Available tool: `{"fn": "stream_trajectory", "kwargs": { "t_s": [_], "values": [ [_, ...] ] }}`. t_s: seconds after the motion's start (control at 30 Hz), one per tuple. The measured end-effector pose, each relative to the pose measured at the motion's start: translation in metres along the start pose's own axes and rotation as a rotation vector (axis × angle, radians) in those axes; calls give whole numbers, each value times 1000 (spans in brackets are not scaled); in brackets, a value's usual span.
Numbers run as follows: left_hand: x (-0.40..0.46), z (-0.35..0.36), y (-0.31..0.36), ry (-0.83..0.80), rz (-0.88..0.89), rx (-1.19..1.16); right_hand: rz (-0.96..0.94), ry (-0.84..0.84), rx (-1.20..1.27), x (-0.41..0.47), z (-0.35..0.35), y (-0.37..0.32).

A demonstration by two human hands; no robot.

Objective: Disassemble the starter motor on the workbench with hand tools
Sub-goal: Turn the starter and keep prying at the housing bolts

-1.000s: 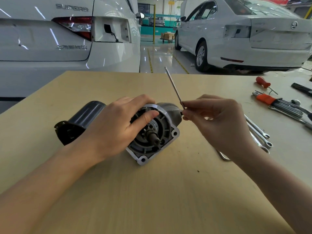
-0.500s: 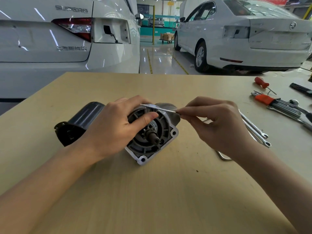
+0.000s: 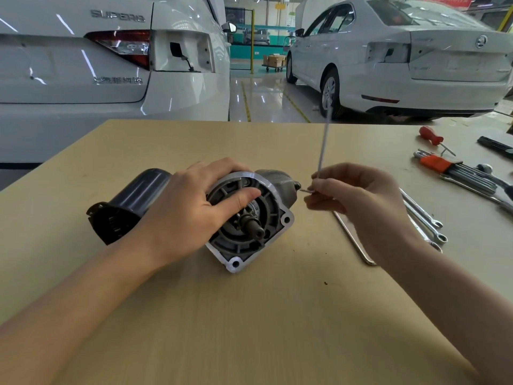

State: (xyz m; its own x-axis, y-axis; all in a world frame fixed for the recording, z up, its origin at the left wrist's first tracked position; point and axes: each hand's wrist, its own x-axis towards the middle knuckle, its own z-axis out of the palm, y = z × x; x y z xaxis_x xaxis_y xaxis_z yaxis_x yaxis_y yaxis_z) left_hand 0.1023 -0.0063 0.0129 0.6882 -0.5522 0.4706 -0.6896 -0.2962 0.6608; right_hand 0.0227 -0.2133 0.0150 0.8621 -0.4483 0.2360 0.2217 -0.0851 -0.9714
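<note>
The starter motor lies on its side on the wooden workbench, black body to the left and aluminium nose flange facing me. My left hand grips it over the top, thumb pressed on the front face. Just right of the motor, my right hand pinches a thin L-shaped hex key. Its long arm stands nearly upright, and its short end points at a bolt head on the motor's right side.
Combination wrenches and a long bent steel rod lie right of my right hand. Further right are a hex key set in an orange holder, a red-handled screwdriver and a black tool. White cars stand beyond the bench.
The hex key's long arm swung from up-left, down flat leftward over the motor, then round to nearly upright. My left hand kept its grip on the motor.
</note>
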Motion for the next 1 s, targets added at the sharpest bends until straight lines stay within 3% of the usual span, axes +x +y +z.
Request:
{"fn": "stream_trajectory", "kwargs": {
  "t_s": [0.1, 0.2, 0.5, 0.73, 1.0],
  "values": [
    [0, 0, 0, 2, 0, 3, 338, -4, 285, 0, 4, 1],
    [-1, 0, 0, 1, 0, 2, 454, 11, 385, 2, 5, -1],
    [0, 0, -3, 2, 4, 7, 423, -136, 361, 3, -3, -5],
    [0, 0, -3, 3, 15, 10, 428, -140, 277, 6, -6, -2],
    [1, 0, -4, 2, 22, 14, 472, -191, 352, 6, -4, 0]
  ]
}}
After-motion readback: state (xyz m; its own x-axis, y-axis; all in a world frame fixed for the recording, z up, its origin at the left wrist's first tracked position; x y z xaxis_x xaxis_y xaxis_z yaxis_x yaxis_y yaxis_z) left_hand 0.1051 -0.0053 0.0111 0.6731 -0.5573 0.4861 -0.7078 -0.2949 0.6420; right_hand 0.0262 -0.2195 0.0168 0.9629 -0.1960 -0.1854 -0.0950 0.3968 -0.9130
